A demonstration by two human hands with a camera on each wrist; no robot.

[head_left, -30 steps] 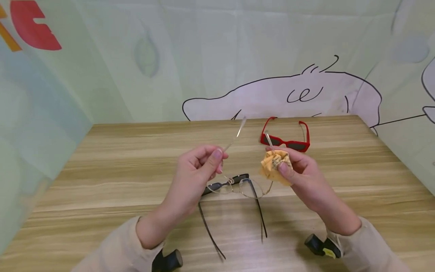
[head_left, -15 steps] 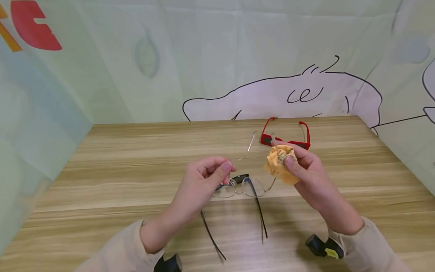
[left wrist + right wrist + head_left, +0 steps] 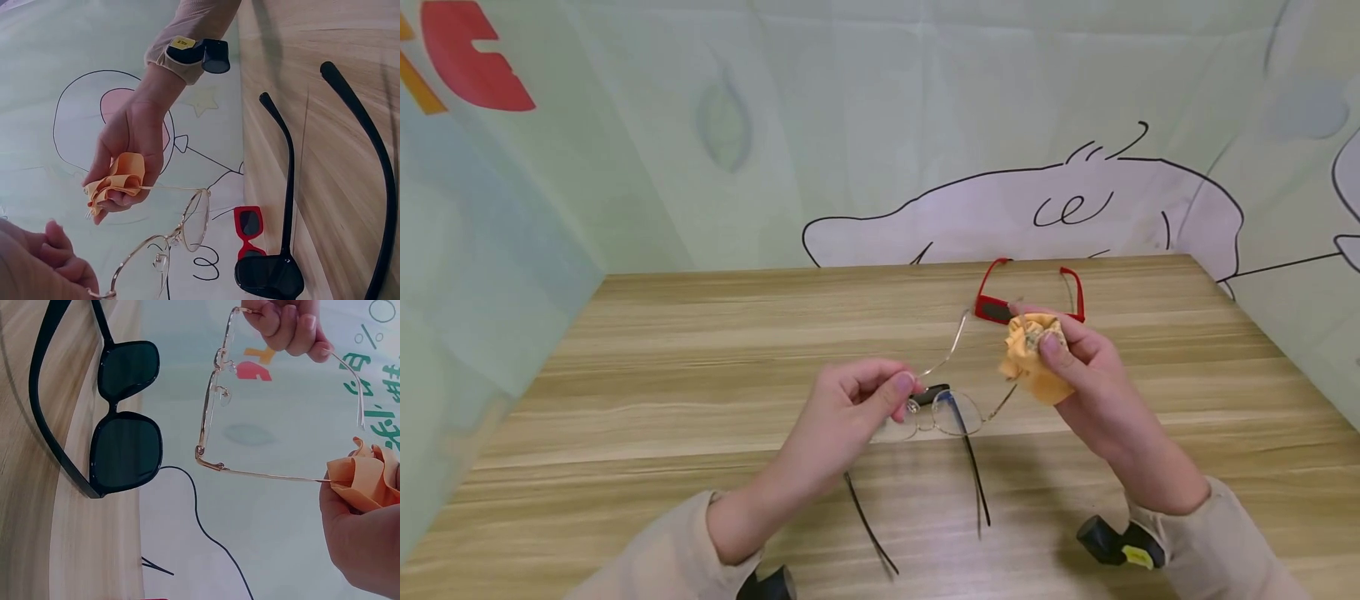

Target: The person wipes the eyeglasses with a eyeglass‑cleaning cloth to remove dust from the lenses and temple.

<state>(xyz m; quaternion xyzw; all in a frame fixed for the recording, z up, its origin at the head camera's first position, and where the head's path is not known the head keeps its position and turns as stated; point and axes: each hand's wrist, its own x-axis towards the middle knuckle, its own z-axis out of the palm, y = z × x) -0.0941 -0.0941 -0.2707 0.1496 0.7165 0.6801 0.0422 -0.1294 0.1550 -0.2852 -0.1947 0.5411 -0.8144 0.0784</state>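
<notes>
Thin gold-rimmed clear glasses (image 3: 955,412) hang in the air over the wooden table (image 3: 662,375). My left hand (image 3: 904,388) pinches them at the left corner of the frame. My right hand (image 3: 1039,340) grips a crumpled orange cloth (image 3: 1037,371) wrapped around the right temple arm near its tip. The left wrist view shows the lenses (image 3: 195,219), the cloth (image 3: 115,181) and the right hand (image 3: 131,137). In the right wrist view the frame (image 3: 209,406) runs from the left hand (image 3: 284,325) to the cloth (image 3: 369,478).
Black sunglasses (image 3: 973,467) lie on the table right under the held glasses, arms toward me; they also show as sunglasses (image 3: 269,275) and sunglasses (image 3: 125,450). Red sunglasses (image 3: 996,310) sit at the back behind my right hand. Printed fabric walls (image 3: 850,125) close in the table.
The gold glasses have come lower and their free temple arm has dropped. My right hand with the cloth has slid right and slightly up along the other arm, toward its tip.
</notes>
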